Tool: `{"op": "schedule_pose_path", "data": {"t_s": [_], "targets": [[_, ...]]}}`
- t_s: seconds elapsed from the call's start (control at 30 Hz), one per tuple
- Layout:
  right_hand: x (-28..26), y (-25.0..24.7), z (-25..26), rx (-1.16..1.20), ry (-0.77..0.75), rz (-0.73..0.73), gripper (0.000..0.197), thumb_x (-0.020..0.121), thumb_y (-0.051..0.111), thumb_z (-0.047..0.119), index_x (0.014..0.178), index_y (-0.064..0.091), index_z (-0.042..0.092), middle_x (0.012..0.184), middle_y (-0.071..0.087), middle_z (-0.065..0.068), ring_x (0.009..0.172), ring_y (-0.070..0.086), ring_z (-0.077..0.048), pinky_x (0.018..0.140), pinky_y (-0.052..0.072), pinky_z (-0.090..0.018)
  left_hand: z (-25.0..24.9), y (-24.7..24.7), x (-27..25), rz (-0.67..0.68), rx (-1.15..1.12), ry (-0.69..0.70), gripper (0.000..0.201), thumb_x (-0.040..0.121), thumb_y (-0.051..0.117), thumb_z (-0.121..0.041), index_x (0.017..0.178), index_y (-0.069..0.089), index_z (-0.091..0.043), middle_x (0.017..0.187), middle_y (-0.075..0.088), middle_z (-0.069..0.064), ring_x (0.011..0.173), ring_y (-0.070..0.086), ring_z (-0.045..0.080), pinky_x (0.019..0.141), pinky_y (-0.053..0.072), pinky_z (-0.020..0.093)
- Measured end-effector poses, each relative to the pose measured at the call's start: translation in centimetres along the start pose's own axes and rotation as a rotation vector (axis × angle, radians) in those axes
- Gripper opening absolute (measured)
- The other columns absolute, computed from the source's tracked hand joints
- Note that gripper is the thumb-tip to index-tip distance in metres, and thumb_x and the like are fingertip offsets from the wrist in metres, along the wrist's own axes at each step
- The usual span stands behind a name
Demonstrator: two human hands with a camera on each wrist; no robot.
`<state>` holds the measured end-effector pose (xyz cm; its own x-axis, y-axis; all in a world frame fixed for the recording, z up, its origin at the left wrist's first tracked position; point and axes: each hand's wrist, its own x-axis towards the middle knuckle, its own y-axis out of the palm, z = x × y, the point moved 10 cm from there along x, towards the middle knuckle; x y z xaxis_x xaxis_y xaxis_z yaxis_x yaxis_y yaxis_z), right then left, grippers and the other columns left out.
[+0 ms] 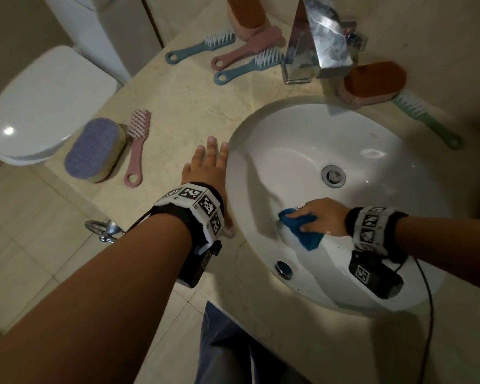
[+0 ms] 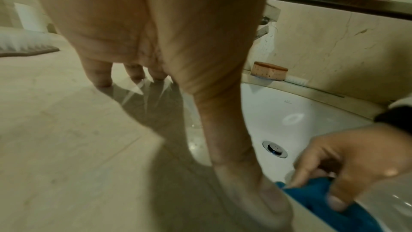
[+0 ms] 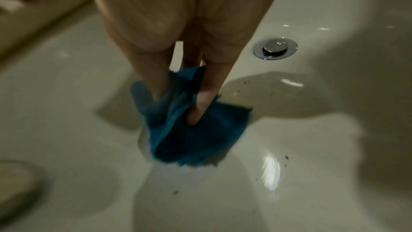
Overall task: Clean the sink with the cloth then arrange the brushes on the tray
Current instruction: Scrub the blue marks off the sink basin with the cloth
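Both hands are busy: right hand [image 1: 320, 217] fingers [image 3: 200, 105] are pinching the cloth [image 1: 305, 231] against the sink [image 1: 385, 139] wall, left hand [image 1: 208, 167] is bracing flat, fingers spread, on the tabletop [image 1: 183, 106]. Specks sitting just past the fingers probably need firmer, overlapping strokes toward the drain [image 1: 333, 175].

Left hand [image 1: 205, 167] flat, fingers straight; right hand [image 1: 320, 217] curled, fingers bunched.
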<state>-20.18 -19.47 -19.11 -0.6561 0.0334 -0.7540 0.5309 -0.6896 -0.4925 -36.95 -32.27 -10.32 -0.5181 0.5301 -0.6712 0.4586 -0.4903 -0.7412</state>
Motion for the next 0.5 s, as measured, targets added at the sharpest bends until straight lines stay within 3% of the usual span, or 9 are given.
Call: {"op": "schedule_pose_path", "data": {"t_s": [0.13,0.2,0.3,0.37,0.5], "targets": [[-5.0,2.7,1.9,0.416,0.036,0.265,0.047,0.08,0.071,0.01,0.122,0.06,0.026,0.104,0.066,0.004,0.082,0.066,-0.007,0.065,0.052,-0.015,0.0,-0.2,-0.3,-0.002,-0.03,-0.006,0.161,0.039,0.091,-0.044,0.143,-0.029,-0.016,0.152,-0.031,0.007,0.144,-0.017,0.029,0.12,0.008,0.045],[-6.8,4.9,3.6,0.501,0.019,0.365,0.043,0.076,0.075,0.009,0.114,0.063,0.024,0.094,0.066,0.005,0.078,0.065,-0.008,0.066,0.054,-0.02,0.0,-0.2,-0.3,-0.003,-0.029,-0.004,0.162,0.039,0.092,-0.044,0.143,-0.029,-0.016,0.153,-0.031,0.007,0.144,-0.017,0.029,0.12,0.008,0.044],[-6.2,6.0,4.5,0.4,-0.032,0.289,0.03,0.072,0.078,0.014,0.088,0.061,0.033,0.074,0.062,0.006,0.065,0.057,-0.009,0.063,0.051,-0.026,0.0,-0.1,-0.2,0.004,-0.027,-0.001,0.162,0.039,0.091,-0.044,0.143,-0.029,-0.016,0.152,-0.031,0.007,0.144,-0.017,0.029,0.12,0.009,0.045],[-5.0,5.5,3.7,0.307,-0.032,0.209,0.028,0.072,0.078,0.015,0.078,0.057,0.033,0.066,0.054,0.01,0.06,0.049,-0.007,0.059,0.045,-0.022,-0.1,-0.2,-0.3,0.006,-0.026,-0.003,0.161,0.04,0.091,-0.044,0.143,-0.029,-0.016,0.152,-0.031,0.007,0.144,-0.017,0.029,0.12,0.009,0.044],[-3.3,4.1,0.1,-0.038,0.033,0.085,0.023,0.075,0.073,0.021,0.077,0.052,0.028,0.071,0.047,0.017,0.079,0.048,-0.01,0.061,0.034,-0.008,-0.1,-0.2,-0.5,0.0,-0.028,-0.006,0.161,0.04,0.091,-0.044,0.143,-0.028,-0.017,0.153,-0.031,0.007,0.145,-0.016,0.029,0.12,0.01,0.044]]}}
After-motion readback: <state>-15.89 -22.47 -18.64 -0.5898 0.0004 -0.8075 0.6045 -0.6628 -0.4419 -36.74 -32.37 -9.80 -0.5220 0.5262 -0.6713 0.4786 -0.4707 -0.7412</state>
